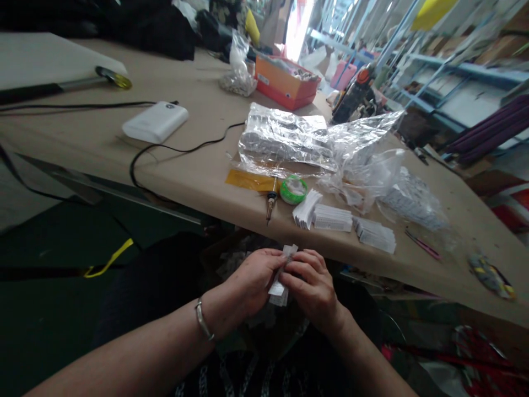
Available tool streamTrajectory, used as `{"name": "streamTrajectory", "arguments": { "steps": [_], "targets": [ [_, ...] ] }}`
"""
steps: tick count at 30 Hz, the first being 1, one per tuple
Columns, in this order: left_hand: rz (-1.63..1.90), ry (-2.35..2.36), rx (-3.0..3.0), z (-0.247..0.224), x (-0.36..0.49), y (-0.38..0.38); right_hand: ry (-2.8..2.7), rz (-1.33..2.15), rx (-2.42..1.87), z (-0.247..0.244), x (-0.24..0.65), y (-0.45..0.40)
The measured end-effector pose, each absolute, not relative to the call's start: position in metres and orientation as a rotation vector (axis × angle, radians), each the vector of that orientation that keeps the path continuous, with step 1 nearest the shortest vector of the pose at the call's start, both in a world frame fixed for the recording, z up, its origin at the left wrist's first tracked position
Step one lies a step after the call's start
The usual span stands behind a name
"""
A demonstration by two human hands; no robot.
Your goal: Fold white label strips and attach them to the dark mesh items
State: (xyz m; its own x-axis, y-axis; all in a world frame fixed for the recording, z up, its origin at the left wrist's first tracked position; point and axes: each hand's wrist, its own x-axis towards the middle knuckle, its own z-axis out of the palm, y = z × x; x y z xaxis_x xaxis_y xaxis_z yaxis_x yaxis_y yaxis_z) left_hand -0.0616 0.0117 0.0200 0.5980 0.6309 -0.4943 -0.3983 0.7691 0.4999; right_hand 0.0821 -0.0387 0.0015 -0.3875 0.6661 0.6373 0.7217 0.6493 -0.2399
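Observation:
My left hand point(253, 278) is closed around a small stack of white paper labels point(279, 286), held over my lap just off the table's front edge. From the other side, my right hand point(312, 284) presses its fingers on the same labels. The strips stick out above and below my fingers; their middle is hidden. Under my hands, a box or bag with loose white pieces point(231, 263) shows dimly. Similar label stacks lie on the table edge: a fanned one point(306, 209), a middle one point(332, 217) and a right one point(375, 235).
Beside the stacks are a green tape roll point(293, 189) and a pointed tool point(270, 207) like a soldering iron. Behind lie clear plastic bags point(285, 140), an orange box point(285, 82) and a white power bank point(156, 122). Tweezers point(424, 245) and pliers point(491, 275) are at right.

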Motion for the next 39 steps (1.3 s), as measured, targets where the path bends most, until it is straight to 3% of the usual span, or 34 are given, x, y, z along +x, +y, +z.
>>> {"name": "streamTrajectory", "arguments": {
  "steps": [25, 30, 35, 39],
  "targets": [
    [0.604, 0.719, 0.393, 0.021, -0.066, 0.009, -2.218, -0.001, -1.165, 0.012, 0.074, -0.049],
    [0.478, 0.743, 0.452, 0.025, -0.07, 0.01, -1.601, 0.5, -1.313, 0.008, 0.087, -0.044],
    [0.373, 0.684, 0.485, 0.029, -0.072, 0.006, -1.149, 1.593, -1.093, -0.006, 0.101, -0.029],
    [0.318, 0.668, 0.501, 0.031, -0.073, 0.003, -0.976, 1.854, -0.914, -0.015, 0.101, -0.021]
  ]
}}
